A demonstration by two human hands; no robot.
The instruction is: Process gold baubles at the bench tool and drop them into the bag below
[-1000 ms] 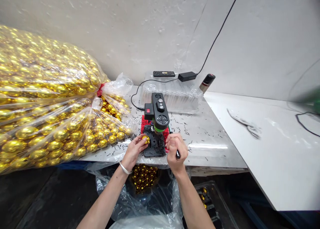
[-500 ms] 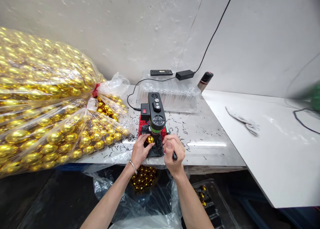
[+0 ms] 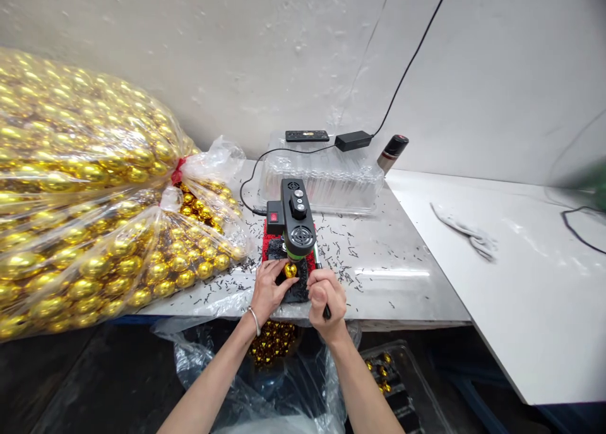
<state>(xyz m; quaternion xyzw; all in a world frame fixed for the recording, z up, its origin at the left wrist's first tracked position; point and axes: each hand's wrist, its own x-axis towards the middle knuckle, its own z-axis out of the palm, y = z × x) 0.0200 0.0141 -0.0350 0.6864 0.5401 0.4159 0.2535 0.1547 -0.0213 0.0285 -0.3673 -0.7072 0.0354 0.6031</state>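
A black bench press machine (image 3: 299, 222) with a green-ringed lower end stands on a red and black base. In the thumb and fingers of my left hand (image 3: 269, 289) is a shiny gold ball (image 3: 290, 270), right under the machine's head. Whether the ball touches the tool above it is hidden. My right hand (image 3: 327, 300) is closed round the machine's lever handle (image 3: 326, 312), whose black end sticks out below the fist.
Big clear bags of gold balls (image 3: 95, 194) fill the left. Behind the machine are a clear plastic tray stack (image 3: 326, 181), a power adapter (image 3: 353, 141) and a spray can (image 3: 392, 153). Black shavings litter the metal tabletop (image 3: 402, 295). A glove (image 3: 466, 232) lies right.
My left hand has brought the gold ball slightly right, closer under the machine's head. The lever handle's end has swung a little toward me with my right hand.
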